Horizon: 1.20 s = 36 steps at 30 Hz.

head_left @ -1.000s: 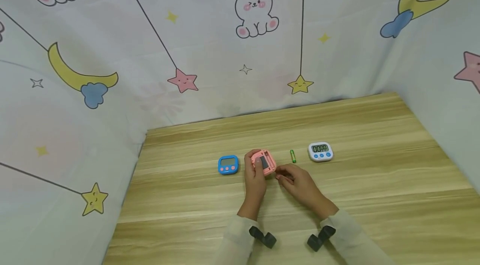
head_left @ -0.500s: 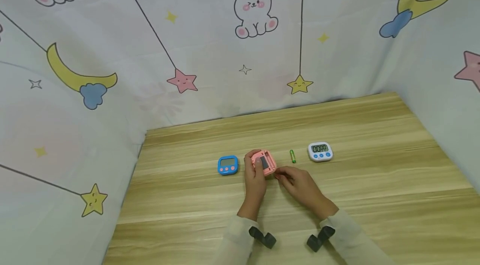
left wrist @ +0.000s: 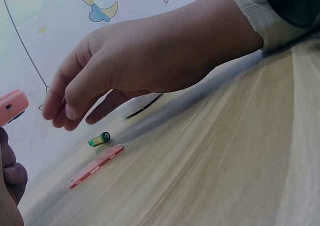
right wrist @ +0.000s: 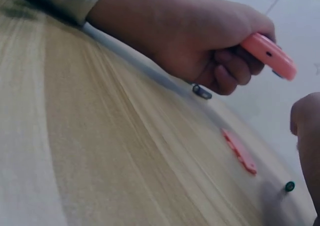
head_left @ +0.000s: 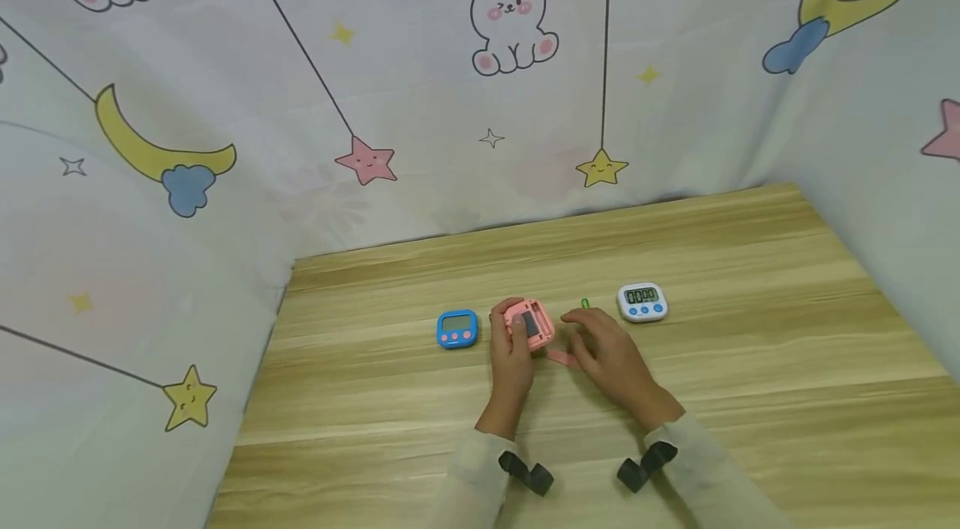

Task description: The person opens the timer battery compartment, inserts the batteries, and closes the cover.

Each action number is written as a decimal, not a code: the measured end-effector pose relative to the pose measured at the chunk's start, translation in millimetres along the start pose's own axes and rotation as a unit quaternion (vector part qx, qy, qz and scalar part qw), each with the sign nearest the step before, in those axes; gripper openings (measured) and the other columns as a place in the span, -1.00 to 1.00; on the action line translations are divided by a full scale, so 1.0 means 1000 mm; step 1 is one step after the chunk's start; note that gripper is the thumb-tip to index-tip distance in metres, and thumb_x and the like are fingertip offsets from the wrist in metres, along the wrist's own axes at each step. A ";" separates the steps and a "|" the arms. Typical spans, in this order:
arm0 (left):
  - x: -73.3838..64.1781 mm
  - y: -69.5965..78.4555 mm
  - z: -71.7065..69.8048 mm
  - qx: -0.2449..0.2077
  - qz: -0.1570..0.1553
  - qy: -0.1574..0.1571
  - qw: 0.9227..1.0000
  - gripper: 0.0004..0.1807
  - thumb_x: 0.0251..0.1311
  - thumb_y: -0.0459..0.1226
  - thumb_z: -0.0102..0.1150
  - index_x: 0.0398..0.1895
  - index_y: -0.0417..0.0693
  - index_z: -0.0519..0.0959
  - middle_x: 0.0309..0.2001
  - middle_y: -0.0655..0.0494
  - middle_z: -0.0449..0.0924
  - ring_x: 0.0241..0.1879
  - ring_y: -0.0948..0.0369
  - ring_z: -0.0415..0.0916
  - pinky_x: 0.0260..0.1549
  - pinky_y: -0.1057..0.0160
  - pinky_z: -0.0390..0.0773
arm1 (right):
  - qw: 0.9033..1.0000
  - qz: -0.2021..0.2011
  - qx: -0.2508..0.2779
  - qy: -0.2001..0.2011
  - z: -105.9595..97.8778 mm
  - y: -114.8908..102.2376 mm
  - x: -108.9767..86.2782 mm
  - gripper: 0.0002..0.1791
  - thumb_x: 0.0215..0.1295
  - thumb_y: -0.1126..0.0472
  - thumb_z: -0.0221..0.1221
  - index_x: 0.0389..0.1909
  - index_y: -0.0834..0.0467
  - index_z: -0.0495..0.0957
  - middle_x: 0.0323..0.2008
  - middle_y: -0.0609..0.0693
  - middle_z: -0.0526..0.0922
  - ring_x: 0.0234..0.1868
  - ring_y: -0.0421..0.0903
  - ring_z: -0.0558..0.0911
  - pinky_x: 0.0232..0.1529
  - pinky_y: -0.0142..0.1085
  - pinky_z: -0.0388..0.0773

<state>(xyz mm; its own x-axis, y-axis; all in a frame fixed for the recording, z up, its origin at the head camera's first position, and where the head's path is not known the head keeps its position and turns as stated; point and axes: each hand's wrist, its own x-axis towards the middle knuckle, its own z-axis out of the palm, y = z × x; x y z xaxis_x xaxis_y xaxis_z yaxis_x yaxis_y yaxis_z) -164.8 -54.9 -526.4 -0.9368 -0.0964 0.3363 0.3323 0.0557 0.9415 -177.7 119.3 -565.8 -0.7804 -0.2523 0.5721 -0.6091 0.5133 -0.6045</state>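
My left hand [head_left: 512, 361] grips a pink digital timer [head_left: 544, 336], its back turned up, the thumb lying across it. The long battery slot in that back is uncovered. On the table just below the timer lies a thin pink battery cover [head_left: 561, 357], seen whole in the left wrist view [left wrist: 96, 166]. My right hand [head_left: 611, 352] hovers right of the timer, fingers bent loosely and holding nothing. A small green battery [left wrist: 99, 139] lies on the table beneath its fingers, partly hidden by them in the head view.
Left of the hands lies a blue timer [head_left: 457, 329]. Beyond the right hand sits a white timer [head_left: 642, 302] with its display showing. A printed cloth [head_left: 442, 96] hangs around the back and sides of the wooden table [head_left: 360, 429].
My right hand has let go of the pink cover, leaving it on the table, and has moved up and right to the green battery. My left hand still holds the pink timer.
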 end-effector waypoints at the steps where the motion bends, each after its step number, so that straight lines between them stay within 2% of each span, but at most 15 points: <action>1: 0.000 -0.001 0.000 -0.001 0.001 0.000 1.000 -0.70 0.50 -0.36 -0.25 0.17 -0.34 0.31 -0.09 -0.07 0.51 -0.26 0.10 0.53 -0.36 0.30 0.55 | 1.000 0.007 -0.001 0.004 0.000 0.002 0.001 -0.59 0.20 0.42 0.18 0.09 0.16 0.54 0.05 0.03 0.58 0.16 -0.01 0.51 0.18 -0.13 0.40; 4: 0.001 0.000 0.001 -0.004 0.000 -0.003 1.000 -0.70 0.50 -0.36 -0.26 0.17 -0.34 0.30 -0.10 -0.07 0.51 -0.27 0.15 0.53 -0.37 0.31 0.55 | 0.999 0.038 -0.015 0.000 -0.001 0.005 0.001 -0.47 0.18 0.44 0.11 0.23 0.20 0.46 0.21 0.11 0.49 0.28 0.04 0.41 0.16 -0.09 0.42; 8: 0.001 0.000 0.001 -0.007 -0.004 -0.004 1.000 -0.70 0.50 -0.37 -0.27 0.17 -0.35 0.30 -0.08 -0.09 0.49 -0.26 0.22 0.51 -0.36 0.30 0.55 | 0.995 0.077 -0.045 -0.042 0.000 0.007 0.003 -0.37 0.21 0.43 0.02 0.37 0.26 0.30 0.37 0.17 0.31 0.40 0.07 0.25 0.20 -0.01 0.36; 12: 0.001 0.000 0.001 -0.008 -0.008 -0.005 1.000 -0.70 0.50 -0.38 -0.26 0.17 -0.33 0.31 -0.07 -0.07 0.48 -0.25 0.24 0.51 -0.34 0.31 0.55 | 0.990 0.100 -0.063 -0.078 0.001 0.010 0.007 -0.34 0.22 0.44 -0.04 0.41 0.31 0.21 0.42 0.18 0.21 0.44 0.11 0.15 0.32 0.03 0.20; 16: 0.000 0.000 0.001 -0.011 -0.011 -0.009 1.000 -0.71 0.49 -0.40 -0.25 0.18 -0.33 0.31 -0.08 -0.06 0.50 -0.25 0.24 0.52 -0.34 0.31 0.56 | 0.985 0.117 -0.079 -0.101 0.001 0.013 0.008 -0.33 0.20 0.45 -0.05 0.41 0.33 0.19 0.42 0.19 0.20 0.43 0.14 0.16 0.35 0.00 0.15; 29: 0.003 0.001 0.002 -0.032 -0.014 -0.018 0.999 -0.68 0.49 -0.39 -0.26 0.20 -0.38 0.28 -0.07 -0.09 0.48 -0.24 0.23 0.50 -0.31 0.32 0.55 | 0.987 0.080 -0.107 -0.088 -0.002 0.016 0.007 -0.43 0.22 0.50 0.08 0.30 0.34 0.35 0.33 0.22 0.34 0.33 0.16 0.32 0.29 -0.02 0.27; 36: 0.004 0.003 0.004 -0.017 -0.022 -0.009 1.000 -0.70 0.47 -0.40 -0.23 0.18 -0.32 0.32 -0.10 -0.03 0.50 -0.26 0.20 0.51 -0.33 0.32 0.55 | 0.989 0.071 -0.103 -0.073 -0.004 0.018 0.007 -0.50 0.30 0.38 0.12 0.27 0.36 0.38 0.29 0.25 0.38 0.30 0.18 0.36 0.25 0.02 0.32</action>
<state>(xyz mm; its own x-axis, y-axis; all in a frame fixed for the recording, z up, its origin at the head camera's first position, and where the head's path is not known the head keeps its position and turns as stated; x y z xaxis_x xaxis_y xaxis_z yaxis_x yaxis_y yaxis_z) -168.2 -51.2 -522.6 -0.9524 -0.0806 0.2939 0.2934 0.0181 0.9558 -194.0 129.6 -570.4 -0.8773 -0.2739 0.3941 -0.4619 0.7048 -0.5385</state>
